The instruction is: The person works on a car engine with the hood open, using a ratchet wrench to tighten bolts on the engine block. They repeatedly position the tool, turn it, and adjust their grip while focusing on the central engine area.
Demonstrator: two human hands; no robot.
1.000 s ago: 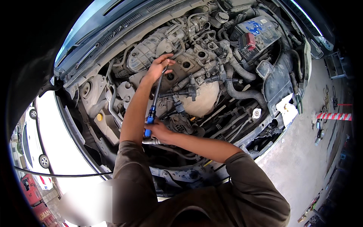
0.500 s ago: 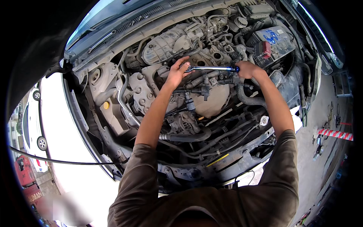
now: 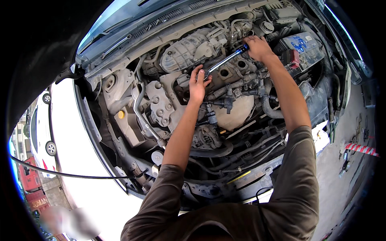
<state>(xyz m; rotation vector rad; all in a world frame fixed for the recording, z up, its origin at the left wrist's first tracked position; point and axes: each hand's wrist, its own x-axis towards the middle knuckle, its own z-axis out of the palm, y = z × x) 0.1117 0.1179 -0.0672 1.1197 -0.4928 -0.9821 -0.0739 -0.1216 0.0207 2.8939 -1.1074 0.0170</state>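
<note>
A chrome ratchet wrench (image 3: 226,61) with a blue grip end lies slantwise over the engine, its handle pointing to the far right. My right hand (image 3: 258,48) is closed around the blue end. At the other end, my left hand (image 3: 198,85) holds the ratchet head between thumb and fingers. What sits under the head is hidden by that hand. Beside the shaft, round dark openings (image 3: 224,72) show in the engine's top. Black ignition coils (image 3: 228,103) with connectors lie loose on the near side of the engine.
A ribbed intake manifold (image 3: 183,54) lies behind my hands. The battery (image 3: 301,48) with a red terminal cover stands at the right. A yellow-capped reservoir (image 3: 128,124) sits at the left. A black cable (image 3: 72,174) crosses the white fender, and a red-white striped pole (image 3: 362,150) is outside the car.
My right hand has swung the handle end away and slightly left, so the wrench has turned from nearly level to slanted. My left hand stays at the ratchet head. The view has shifted a little.
</note>
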